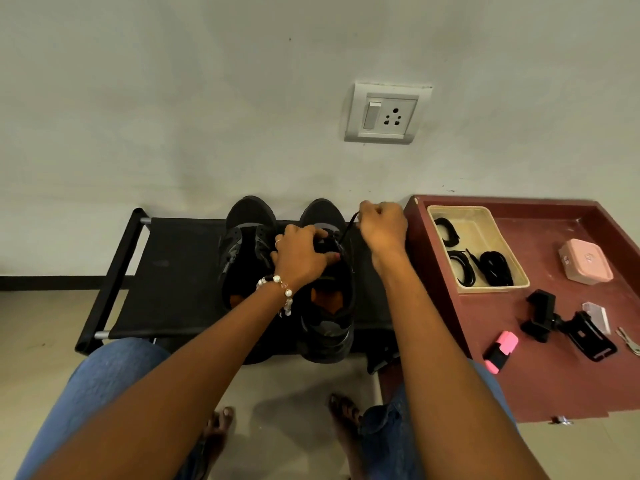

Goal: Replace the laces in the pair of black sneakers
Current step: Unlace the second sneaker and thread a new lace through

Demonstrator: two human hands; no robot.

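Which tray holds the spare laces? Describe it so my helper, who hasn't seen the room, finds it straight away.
Start at the reddish-brown table right of the black shoe rack. At its far left corner, nearest the wall, sits a shallow cream tray holding coiled black laces. It is the only open container there; the pink box beside it is closed, and the other items lie loose.

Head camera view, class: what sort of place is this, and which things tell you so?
Probably a room in a home. A white wall socket with a switch sits low on the plain wall, a black fabric shoe rack holds black sneakers, and a maroon wooden table carries household bits.
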